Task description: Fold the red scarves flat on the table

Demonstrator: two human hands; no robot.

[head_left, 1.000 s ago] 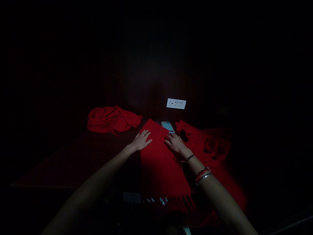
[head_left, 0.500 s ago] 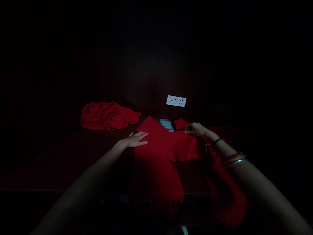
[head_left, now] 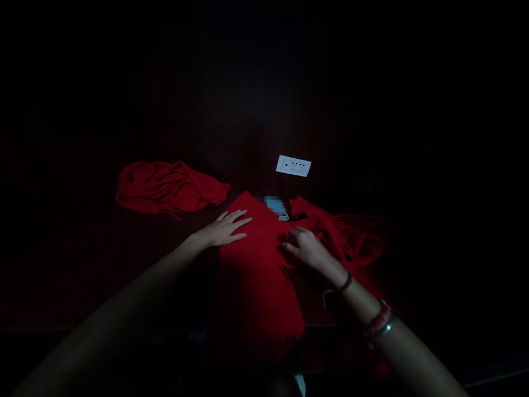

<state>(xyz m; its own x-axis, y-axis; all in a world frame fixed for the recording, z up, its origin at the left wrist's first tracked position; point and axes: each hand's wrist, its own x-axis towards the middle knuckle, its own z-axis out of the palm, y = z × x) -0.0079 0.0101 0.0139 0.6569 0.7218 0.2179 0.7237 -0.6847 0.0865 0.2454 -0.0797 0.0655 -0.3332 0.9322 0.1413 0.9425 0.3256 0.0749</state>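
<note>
A red fringed scarf (head_left: pixel 260 286) lies on a dark table, folded at its far end into a slanting edge, while its fringed end hangs over the front. My left hand (head_left: pixel 225 229) rests flat on the scarf's upper left, fingers spread, a ring on one finger. Over the fold's right part, my right hand (head_left: pixel 303 246) has its fingers curled on the cloth, pinching it; the fingertips are partly hidden. More crumpled red cloth (head_left: pixel 351 237) lies just beyond and right of that hand.
A bunched red fringed cloth (head_left: pixel 169 187) lies at the back left of the table (head_left: pixel 124 264). A small blurred pale-blue item (head_left: pixel 275 205) sits behind the scarf. On the dark back wall is a white socket plate (head_left: pixel 293 166). Surroundings are very dark.
My right hand has moved left and nearer to me, bringing the scarf's right part in over the fold. My left hand stays pressed on the scarf. The view has shifted slightly.
</note>
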